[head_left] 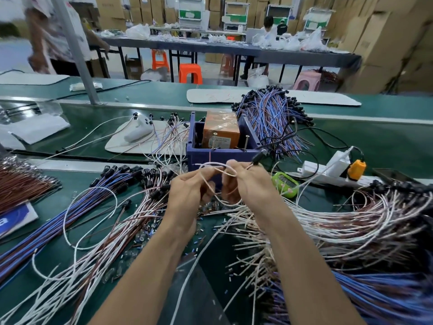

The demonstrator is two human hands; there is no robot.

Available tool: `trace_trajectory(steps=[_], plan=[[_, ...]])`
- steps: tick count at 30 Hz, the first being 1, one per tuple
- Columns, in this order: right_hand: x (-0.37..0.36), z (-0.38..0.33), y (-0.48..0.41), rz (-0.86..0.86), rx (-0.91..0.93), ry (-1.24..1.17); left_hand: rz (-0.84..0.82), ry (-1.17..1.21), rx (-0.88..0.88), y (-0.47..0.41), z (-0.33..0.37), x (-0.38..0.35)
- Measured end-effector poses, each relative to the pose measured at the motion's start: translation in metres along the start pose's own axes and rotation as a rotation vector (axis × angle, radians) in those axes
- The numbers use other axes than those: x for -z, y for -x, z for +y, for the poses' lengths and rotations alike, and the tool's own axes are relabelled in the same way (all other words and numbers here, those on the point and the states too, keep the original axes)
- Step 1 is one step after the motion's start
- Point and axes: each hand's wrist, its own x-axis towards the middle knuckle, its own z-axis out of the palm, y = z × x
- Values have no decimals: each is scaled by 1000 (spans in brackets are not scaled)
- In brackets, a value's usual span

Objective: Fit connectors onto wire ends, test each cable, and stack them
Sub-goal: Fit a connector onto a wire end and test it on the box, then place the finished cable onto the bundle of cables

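My left hand [187,195] and my right hand [248,186] are close together in front of a blue test box [222,156]. Both pinch one thin white wire [218,166] that loops between them; a black connector [259,158] shows at the tip of my right fingers. Loose white and brown wire ends [257,231] lie under my right forearm. A fan of wires with black connectors [131,198] lies to the left. Small clear connector parts [140,238] are scattered below my left hand.
An orange unit [220,132] sits inside the blue box. A heap of blue and brown cables [269,113] lies behind it. A green timer [285,184], a white power strip [332,174] with an orange plug [356,168] sit to the right. People work at far tables.
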Motion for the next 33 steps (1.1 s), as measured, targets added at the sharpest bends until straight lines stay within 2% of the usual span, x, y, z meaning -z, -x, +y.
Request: trace_trajectory(steps=[3,6,8,10,13,17,21,23,25,28,31,33], plan=[[7,0,6,50,-70,63,-168,52,63,5,1,-2],[19,1,14,35,-116,134,-222,101,111,11,3,-11],[28,2,23,-14,-127,155,-195,173,143,14,4,-17],[41,5,31,1,-162,78,-148,262,191,17,4,-21],[72,11,43,94,-177,-85,-63,308,237,22,6,-24],[125,13,54,254,-204,-165,29,221,208,25,6,-30],[176,12,55,388,-225,-146,131,-31,156,24,-1,-32],[195,9,54,434,-207,-28,232,-189,119,20,-5,-28],[212,7,53,453,-183,135,293,-480,62,15,-8,-23],[228,6,49,447,-193,442,219,-982,19,17,-9,-25],[235,9,43,407,-233,779,134,-1261,5,22,-13,-31],[240,13,40,367,-267,865,129,-1412,-3,23,-14,-37]])
